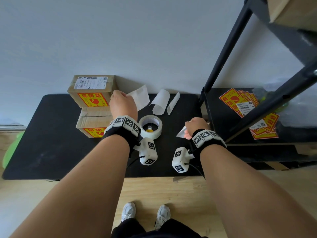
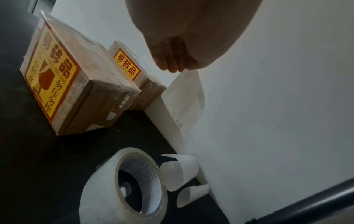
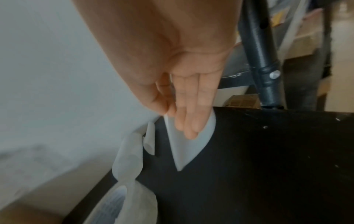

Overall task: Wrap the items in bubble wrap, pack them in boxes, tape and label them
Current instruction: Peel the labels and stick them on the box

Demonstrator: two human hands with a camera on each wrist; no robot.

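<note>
My left hand (image 1: 123, 103) pinches the white printed shipping label (image 2: 188, 100); my right hand (image 1: 195, 126) holds its peeled white backing paper (image 3: 188, 144). I should lay the label flat on the unlabelled brown cardboard box (image 1: 96, 121) and smooth outward.

left hand (image 1: 122, 103) holds label sheet (image 1: 139, 97) | right hand (image 1: 195, 127) holds backing paper (image 1: 181, 133)

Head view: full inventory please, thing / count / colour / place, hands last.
cardboard boxes: 2, brown with yellow-red fragile stickers, left rear of table, one behind the other
packing tape roll: 1, clear, table centre, something small and yellow in its core
curled backing papers: 2, white, behind the tape roll
table: 1, black, against the wall
fragile stickers: a stack, yellow-red, on the black shelf at right
shipping label: 1, white, pinched by the left hand
backing paper: 1, white, held by the right hand
left hand: beside the rear box
right hand: over the table's right edge
</note>
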